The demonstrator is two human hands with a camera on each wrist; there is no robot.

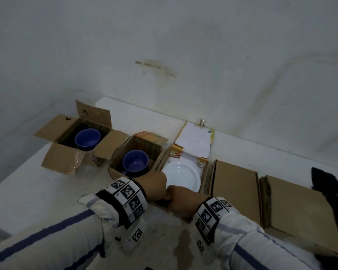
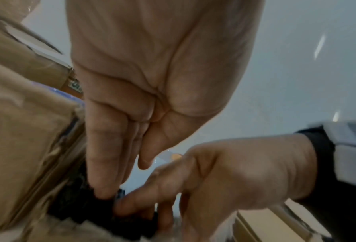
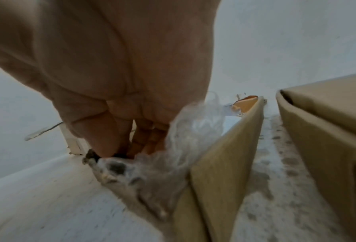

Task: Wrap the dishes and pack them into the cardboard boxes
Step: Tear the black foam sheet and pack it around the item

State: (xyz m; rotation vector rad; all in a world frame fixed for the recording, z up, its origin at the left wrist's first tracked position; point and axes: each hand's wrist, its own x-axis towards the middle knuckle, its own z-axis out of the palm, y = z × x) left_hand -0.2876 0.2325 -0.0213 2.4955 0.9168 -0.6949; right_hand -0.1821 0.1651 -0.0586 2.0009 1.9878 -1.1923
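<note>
A white plate (image 1: 180,176) lies in an open cardboard box (image 1: 204,178) on the white table, third from the left. Both hands meet at the box's near edge. My left hand (image 1: 154,184) points its fairly straight fingers (image 2: 102,188) down onto a piece of black wrap (image 2: 86,208); its thumb stands free. My right hand (image 1: 180,201) pinches the same black wrap (image 1: 160,203) between thumb and fingers (image 3: 109,147), beside the box's side wall (image 3: 224,155) and crumpled clear tape (image 3: 193,131). Most of the wrap is hidden under the hands.
Two open boxes to the left each hold a blue bowl (image 1: 87,138) (image 1: 135,161). Two closed cardboard boxes (image 1: 235,190) (image 1: 299,213) lie to the right, with a black bundle (image 1: 328,190) at the far right. A wall rises close behind.
</note>
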